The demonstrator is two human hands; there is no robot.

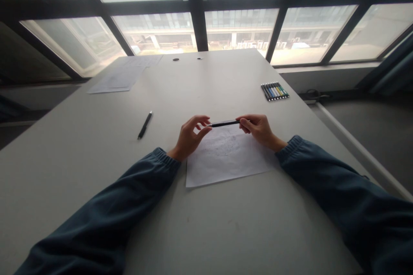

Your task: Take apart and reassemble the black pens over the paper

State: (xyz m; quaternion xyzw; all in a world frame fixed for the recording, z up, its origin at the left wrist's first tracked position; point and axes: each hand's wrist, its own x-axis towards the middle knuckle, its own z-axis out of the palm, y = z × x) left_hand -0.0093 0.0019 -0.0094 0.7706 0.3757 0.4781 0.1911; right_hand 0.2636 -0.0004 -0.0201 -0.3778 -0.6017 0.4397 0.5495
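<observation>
Both arms are reaching forward. Left hand [189, 136] and right hand [259, 129] are facing each other, fingertips pinching shut.

The pen [225, 123] held between the left hand [189, 137] and the right hand [260, 129] is black. Both sleeves [338, 189] are dark blue. The sheet of paper [226, 161] beneath is white with a faint grey line drawing. The table [80, 159] is pale grey. Near its left edge lies another black pen [145, 125]. Toward the right edge, a row of markers [275, 91] shows black, blue, yellow and green. Pale printed sheets [124, 75] lie at the far left corner.
</observation>
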